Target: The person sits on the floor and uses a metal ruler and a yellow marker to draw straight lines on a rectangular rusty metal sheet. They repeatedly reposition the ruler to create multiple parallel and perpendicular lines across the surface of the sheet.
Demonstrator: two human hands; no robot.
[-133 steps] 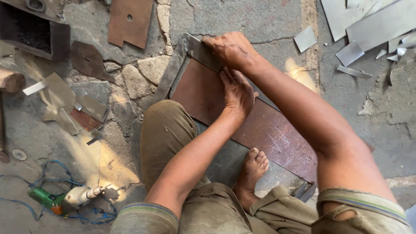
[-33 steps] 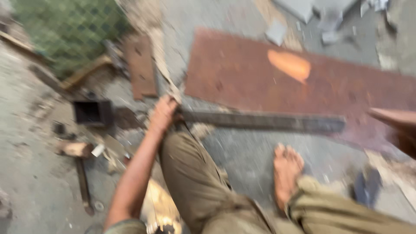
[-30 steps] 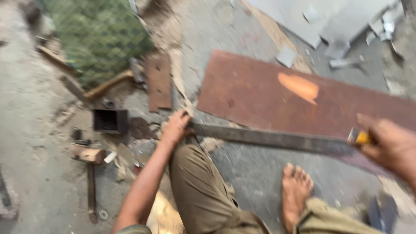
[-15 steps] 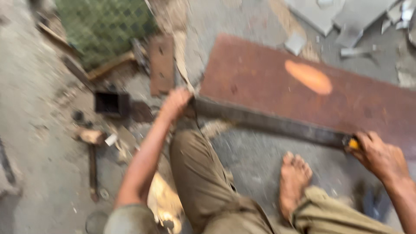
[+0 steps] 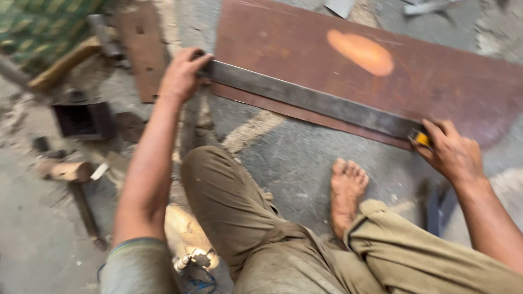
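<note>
A long steel straightedge (image 5: 310, 99) lies along the near edge of a rusty steel plate (image 5: 381, 60) on the concrete floor (image 5: 294, 158), the left hand (image 5: 182, 73) curled over its far end and the right hand (image 5: 449, 149) pinching a small yellow object (image 5: 420, 138) at its other end.

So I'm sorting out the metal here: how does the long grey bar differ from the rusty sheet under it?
The long grey bar is narrow and dull grey; the rusty sheet is broad and reddish-brown. The bar lies on top, along the sheet's near edge, while the sheet rests on the floor. The left hand and right hand are at the bar's ends. Both are flat metal.
</note>
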